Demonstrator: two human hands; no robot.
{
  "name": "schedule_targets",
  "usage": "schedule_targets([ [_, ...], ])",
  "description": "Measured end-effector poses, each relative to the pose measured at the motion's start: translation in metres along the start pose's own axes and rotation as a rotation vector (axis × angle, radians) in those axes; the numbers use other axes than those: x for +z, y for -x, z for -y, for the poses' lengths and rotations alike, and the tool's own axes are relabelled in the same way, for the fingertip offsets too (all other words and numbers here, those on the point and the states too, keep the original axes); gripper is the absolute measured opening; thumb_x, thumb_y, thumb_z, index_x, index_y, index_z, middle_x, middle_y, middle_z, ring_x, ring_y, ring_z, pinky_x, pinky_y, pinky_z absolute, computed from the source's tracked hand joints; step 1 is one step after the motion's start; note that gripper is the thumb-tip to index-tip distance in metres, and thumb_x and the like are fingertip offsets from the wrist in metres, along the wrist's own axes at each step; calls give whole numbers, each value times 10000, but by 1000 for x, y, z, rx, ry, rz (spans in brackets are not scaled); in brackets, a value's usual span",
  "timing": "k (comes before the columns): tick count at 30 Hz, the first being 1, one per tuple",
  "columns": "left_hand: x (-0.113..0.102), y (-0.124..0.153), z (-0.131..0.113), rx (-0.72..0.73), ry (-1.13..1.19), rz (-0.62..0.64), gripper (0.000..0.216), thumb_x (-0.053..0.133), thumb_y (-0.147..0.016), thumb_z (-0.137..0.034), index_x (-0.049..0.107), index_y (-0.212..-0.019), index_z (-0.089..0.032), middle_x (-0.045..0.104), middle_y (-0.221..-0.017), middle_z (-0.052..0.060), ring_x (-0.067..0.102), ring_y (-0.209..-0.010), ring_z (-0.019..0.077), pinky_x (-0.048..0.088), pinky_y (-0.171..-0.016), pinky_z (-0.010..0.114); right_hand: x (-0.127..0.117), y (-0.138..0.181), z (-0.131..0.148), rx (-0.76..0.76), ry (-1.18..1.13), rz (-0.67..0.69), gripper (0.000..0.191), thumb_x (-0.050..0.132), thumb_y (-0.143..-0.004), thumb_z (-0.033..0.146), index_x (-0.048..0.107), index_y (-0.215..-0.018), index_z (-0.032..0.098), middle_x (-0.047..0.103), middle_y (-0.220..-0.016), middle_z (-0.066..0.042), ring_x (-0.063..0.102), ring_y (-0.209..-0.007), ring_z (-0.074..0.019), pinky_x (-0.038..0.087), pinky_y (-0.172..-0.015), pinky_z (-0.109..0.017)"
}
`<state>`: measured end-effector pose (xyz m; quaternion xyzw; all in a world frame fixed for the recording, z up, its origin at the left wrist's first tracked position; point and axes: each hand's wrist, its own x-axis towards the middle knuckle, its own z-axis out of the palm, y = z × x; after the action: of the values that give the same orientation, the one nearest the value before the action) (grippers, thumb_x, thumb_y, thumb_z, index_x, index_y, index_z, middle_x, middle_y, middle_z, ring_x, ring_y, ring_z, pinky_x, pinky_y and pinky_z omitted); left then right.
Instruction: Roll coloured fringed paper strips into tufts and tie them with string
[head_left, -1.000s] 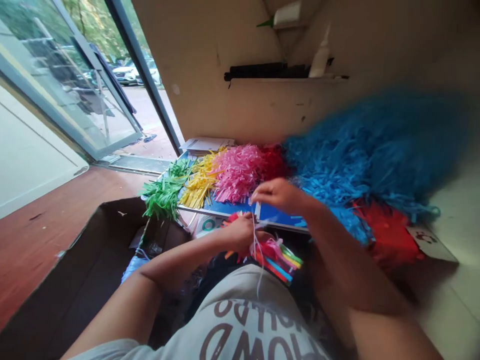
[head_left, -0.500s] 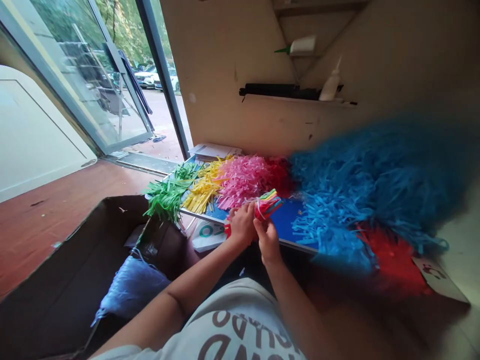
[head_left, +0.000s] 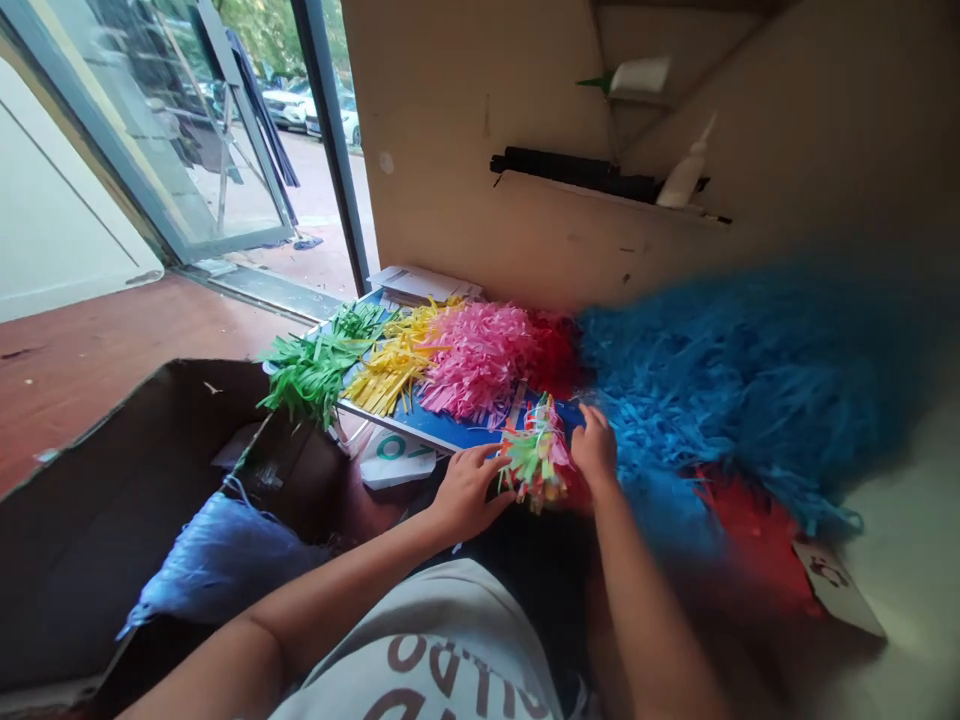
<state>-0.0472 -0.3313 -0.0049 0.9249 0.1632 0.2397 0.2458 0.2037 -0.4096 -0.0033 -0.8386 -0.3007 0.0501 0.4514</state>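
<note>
A bundle of multicoloured paper strips (head_left: 537, 462), bound with white string, rests at the front edge of the blue tabletop (head_left: 442, 428). Its loose green, red and pink ends fan toward me. My left hand (head_left: 471, 492) is at its left side, fingers spread, fingertips at the strips. On the other side is my right hand (head_left: 598, 450), with index finger and thumb apart and nothing visible between them. Piles of green strips (head_left: 311, 375), yellow strips (head_left: 394, 370), pink strips (head_left: 480, 360) and dark red strips (head_left: 553, 352) lie behind the bundle.
A large blue strip pile (head_left: 697, 390) fills the right, with red strips (head_left: 754, 530) below it. An open dark box (head_left: 82, 510) stands at left, with a pale blue string bundle (head_left: 217, 555) at its edge. A wall shelf holds a white bottle (head_left: 684, 178).
My hands have moved apart from around the bundle. It has turned so its frayed ends face me, and it sits slightly lower. The view has shifted a little.
</note>
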Motion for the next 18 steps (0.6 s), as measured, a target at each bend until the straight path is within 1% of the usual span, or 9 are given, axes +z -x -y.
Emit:
schedule_targets([
  [2, 6, 7, 5, -1, 50, -20, 390, 648, -883, -383, 606, -1241, -234, 605, -1341, 127, 573, -1215, 301, 447, -1010, 503, 8, 2, 10, -145, 177, 26, 651, 409, -913, 348, 354, -1520, 119, 223, -1636, -140, 158, -1520, -262, 134, -1228, -462],
  [3, 8, 9, 6, 16, 82, -23, 372, 644, -887, -385, 613, -1226, -235, 613, -1329, 123, 579, -1209, 291, 451, -1010, 489, 16, 4, 13, -222, 313, 57, 684, 383, -941, 396, 259, -1561, 138, 148, -1659, -110, 76, -1536, -256, 101, -1232, -477],
  [4, 10, 12, 6, 36, 117, -22, 360, 642, -889, -389, 619, -1213, -234, 620, -1318, 120, 582, -1209, 282, 456, -1012, 474, 25, 6, 15, -280, 466, 109, 718, 357, -959, 453, 186, -1581, 138, 101, -1667, -104, 13, -1541, -265, 73, -1230, -507],
  [5, 12, 14, 6, 55, 149, -19, 347, 642, -888, -390, 626, -1197, -232, 626, -1308, 119, 583, -1211, 275, 459, -1014, 461, 35, 9, 14, -311, 613, 181, 752, 329, -968, 510, 148, -1586, 121, 81, -1667, -118, -22, -1540, -279, 55, -1223, -535],
  [7, 14, 17, 7, 72, 198, -9, 320, 644, -886, -382, 639, -1166, -227, 636, -1290, 116, 587, -1213, 266, 467, -1011, 443, 52, 14, 7, -287, 794, 347, 811, 275, -970, 593, 156, -1577, 69, 83, -1660, -149, -28, -1539, -288, 51, -1221, -537],
  [9, 14, 19, 10, 63, 218, 0, 301, 642, -885, -370, 648, -1143, -214, 644, -1275, 117, 599, -1200, 265, 478, -1001, 434, 63, 18, -1, -247, 840, 451, 865, 245, -960, 647, 187, -1563, 29, 79, -1656, -162, -7, -1539, -281, 65, -1228, -499],
  [11, 12, 22, 12, 48, 228, 4, 290, 635, -889, -371, 655, -1126, -204, 655, -1255, 117, 615, -1171, 260, 489, -988, 419, 68, 20, -7, -252, 856, 453, 883, 231, -958, 659, 191, -1558, 12, 70, -1656, -161, 0, -1540, -281, 71, -1229, -490],
  [14, 7, 27, 15, 40, 240, 3, 281, 633, -888, -382, 668, -1098, -198, 673, -1220, 111, 635, -1129, 248, 501, -970, 387, 66, 16, -12, -273, 893, 439, 838, 238, -972, 610, 197, -1556, 11, 79, -1656, -150, 17, -1540, -279, 104, -1226, -502],
  [18, -6, 26, 27, 34, 237, -13, 255, 641, -887, -372, 684, -1069, -199, 682, -1197, 103, 648, -1088, 235, 514, -945, 367, 49, -9, -27, -234, 925, 409, 806, 310, -958, 559, 266, -1533, -4, 166, -1639, -179, 106, -1529, -309, 163, -1212, -531],
])
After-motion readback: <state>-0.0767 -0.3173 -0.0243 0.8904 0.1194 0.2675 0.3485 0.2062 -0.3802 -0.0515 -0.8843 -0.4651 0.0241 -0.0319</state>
